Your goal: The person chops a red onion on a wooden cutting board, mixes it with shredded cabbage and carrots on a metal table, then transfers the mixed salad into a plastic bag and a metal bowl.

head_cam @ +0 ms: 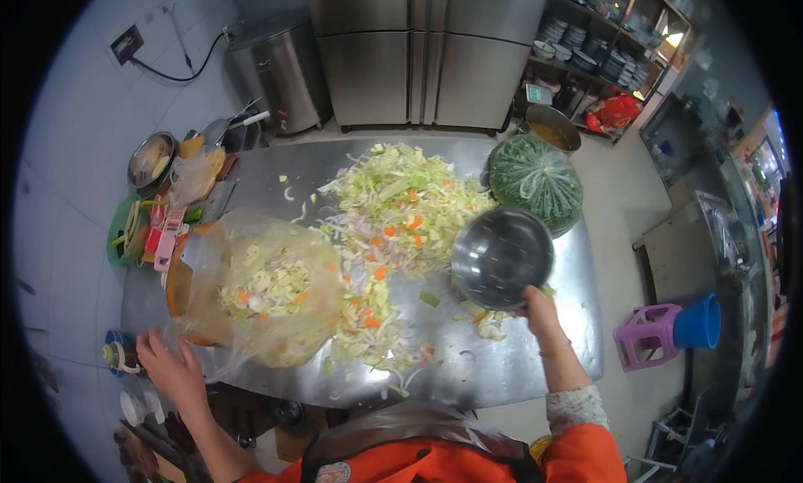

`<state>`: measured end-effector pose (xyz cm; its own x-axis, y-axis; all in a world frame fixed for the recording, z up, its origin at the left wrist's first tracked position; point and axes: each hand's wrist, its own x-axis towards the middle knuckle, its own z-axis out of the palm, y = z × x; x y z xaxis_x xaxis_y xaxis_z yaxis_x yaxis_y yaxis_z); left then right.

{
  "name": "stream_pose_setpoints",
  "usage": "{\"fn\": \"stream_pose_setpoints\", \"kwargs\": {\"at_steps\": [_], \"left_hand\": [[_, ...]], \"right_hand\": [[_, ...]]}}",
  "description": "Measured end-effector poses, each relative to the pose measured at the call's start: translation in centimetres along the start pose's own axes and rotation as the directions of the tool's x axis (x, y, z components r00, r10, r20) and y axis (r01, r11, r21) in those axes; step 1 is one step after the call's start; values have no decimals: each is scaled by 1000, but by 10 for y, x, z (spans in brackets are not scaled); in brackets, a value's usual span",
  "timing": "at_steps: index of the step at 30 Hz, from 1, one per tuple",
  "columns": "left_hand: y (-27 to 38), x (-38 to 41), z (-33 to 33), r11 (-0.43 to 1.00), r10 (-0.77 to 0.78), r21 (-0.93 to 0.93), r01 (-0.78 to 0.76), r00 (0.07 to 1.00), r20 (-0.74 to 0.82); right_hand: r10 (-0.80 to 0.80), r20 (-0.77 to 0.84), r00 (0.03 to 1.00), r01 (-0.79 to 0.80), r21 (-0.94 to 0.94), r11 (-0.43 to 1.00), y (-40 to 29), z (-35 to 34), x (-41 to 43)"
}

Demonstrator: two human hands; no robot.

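A metal bowl (502, 257), blurred by motion, is held by its rim in my right hand (541, 310) at the right of the steel table; its inside faces me and looks empty. Chopped cabbage with orange carrot pieces and onion slices (401, 201) lies in a loose heap on the table. To the left, a clear plastic bag (251, 332) holds more of the same cut vegetables (270, 282) and rests partly over a round wooden board (182, 282). My left hand (170, 364) is at the bag's near left edge, fingers spread; whether it grips the film is unclear.
A tied bag of green vegetables (536, 182) stands at the table's far right corner, beside a metal pot (553, 128). Along the left edge are a pink grater (169, 238), a green basket (127, 232) and a bowl (152, 163). A purple stool (646, 335) stands right of the steel table (502, 376).
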<state>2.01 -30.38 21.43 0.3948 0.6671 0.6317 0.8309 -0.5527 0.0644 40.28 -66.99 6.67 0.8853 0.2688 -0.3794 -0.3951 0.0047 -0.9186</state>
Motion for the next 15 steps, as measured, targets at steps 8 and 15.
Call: {"fn": "stream_pose_setpoints", "kwargs": {"at_steps": [8, 15], "left_hand": [[266, 45, 109, 562, 565, -802, -204, 802, 192], [377, 146, 368, 828, 518, -530, -183, 612, 597]], "right_hand": [[-161, -396, 904, -67, -504, 861, -23, -152, 23], [-298, -283, 912, -101, -857, 505, -28, -123, 41]]}}
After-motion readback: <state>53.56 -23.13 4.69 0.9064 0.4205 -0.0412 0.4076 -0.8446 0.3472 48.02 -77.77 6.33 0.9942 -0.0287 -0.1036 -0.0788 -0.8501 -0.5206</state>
